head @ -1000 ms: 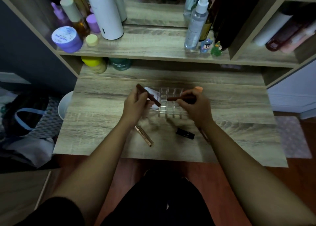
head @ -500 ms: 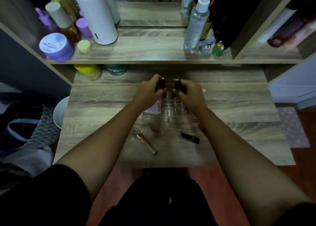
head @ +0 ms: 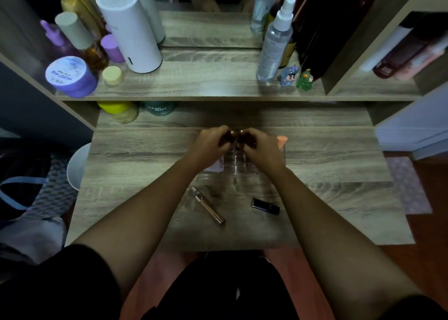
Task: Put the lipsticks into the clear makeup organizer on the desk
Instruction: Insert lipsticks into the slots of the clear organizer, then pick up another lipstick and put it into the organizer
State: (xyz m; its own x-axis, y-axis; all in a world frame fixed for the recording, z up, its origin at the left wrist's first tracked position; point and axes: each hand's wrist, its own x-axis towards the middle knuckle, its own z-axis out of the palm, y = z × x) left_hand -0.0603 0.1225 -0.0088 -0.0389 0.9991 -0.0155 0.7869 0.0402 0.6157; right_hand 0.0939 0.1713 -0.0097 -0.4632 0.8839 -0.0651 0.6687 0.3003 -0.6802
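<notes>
The clear makeup organizer with small square cells sits mid-desk. Both my hands hover over its far rows. My left hand grips a dark brown lipstick held upright. Beside it, my right hand holds a second dark brown lipstick the same way, their tops almost touching. How deep they sit in the cells is hidden by my fingers. On the desk nearer me lie a rose-gold lipstick tube and a short black lipstick.
A pale pink item rests against the organizer's left side and an orange object peeks out at its right. The upper shelf carries bottles, jars and a white cylinder. A white bin stands left of the desk.
Both hands carried their dark lipsticks from a slanted hold above the organizer to upright over its far rows, close together. My view shifted down a little.
</notes>
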